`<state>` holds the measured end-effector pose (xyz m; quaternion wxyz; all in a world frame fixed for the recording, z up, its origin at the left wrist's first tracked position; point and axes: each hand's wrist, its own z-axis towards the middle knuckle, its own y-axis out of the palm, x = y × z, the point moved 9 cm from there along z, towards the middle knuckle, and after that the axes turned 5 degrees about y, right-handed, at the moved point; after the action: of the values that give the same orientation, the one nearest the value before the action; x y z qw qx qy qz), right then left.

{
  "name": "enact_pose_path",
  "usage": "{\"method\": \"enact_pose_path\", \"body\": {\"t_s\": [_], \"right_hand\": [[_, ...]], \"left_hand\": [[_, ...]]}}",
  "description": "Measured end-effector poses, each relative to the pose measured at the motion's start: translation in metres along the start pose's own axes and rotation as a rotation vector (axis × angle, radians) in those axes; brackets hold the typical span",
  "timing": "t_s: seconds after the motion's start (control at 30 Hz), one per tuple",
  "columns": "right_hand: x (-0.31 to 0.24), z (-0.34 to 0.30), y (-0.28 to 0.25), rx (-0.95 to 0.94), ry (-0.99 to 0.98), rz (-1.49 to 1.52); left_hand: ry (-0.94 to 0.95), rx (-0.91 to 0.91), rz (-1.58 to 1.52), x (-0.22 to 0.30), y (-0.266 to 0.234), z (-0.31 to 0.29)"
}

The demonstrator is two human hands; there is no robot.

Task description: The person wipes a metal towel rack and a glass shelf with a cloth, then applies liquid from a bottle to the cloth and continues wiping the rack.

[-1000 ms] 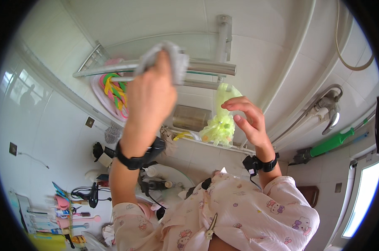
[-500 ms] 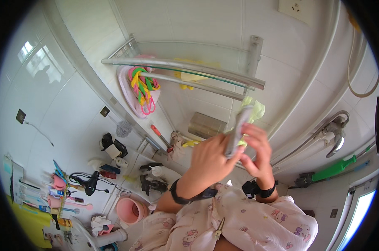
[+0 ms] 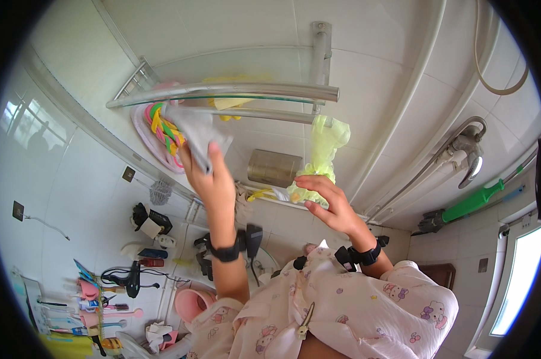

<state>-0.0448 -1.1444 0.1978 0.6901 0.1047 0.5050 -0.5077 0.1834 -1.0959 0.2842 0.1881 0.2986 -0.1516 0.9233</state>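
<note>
My left hand [image 3: 214, 185] is raised toward the shelf and grips a folded grey cloth [image 3: 202, 133] between thumb and fingers. The cloth's upper end overlaps the lower rail [image 3: 258, 112] in view; whether it rests on the rail I cannot tell. Just left of it hangs a braided cord [image 3: 164, 128] in pink, yellow and green, with a pink-white cloth behind. My right hand [image 3: 333, 206] has its fingers stretched and thumb apart. Right behind its fingertips, a thin yellow-green crumpled sheet [image 3: 327, 143] hangs from the rail's right end; contact is unclear.
Above the rail runs a glass shelf with a metal bar [image 3: 240, 91], fixed to the tiled wall. A metal box [image 3: 274, 166] sits below. At the right are a shower head [image 3: 475, 167] and a green-handled brush [image 3: 474, 200]. A hair dryer [image 3: 130, 280] and pink bucket [image 3: 193, 304] stand lower left.
My hands have moved apart. The left has carried the grey cloth up and left to the rail beside the braided cord; the right has let go of the cloth. The view has shifted right.
</note>
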Motion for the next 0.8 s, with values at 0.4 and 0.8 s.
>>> {"method": "enact_pose_path", "body": {"t_s": [0.4, 0.8], "right_hand": [[0.036, -0.014, -0.041, 0.197, 0.142, 0.074], [0.044, 0.01, -0.026, 0.151, 0.112, 0.112]], "left_hand": [[0.436, -0.052, 0.366, 0.058, 0.067, 0.023], [0.648, -0.255, 0.116, 0.109, 0.1, -0.018]]}}
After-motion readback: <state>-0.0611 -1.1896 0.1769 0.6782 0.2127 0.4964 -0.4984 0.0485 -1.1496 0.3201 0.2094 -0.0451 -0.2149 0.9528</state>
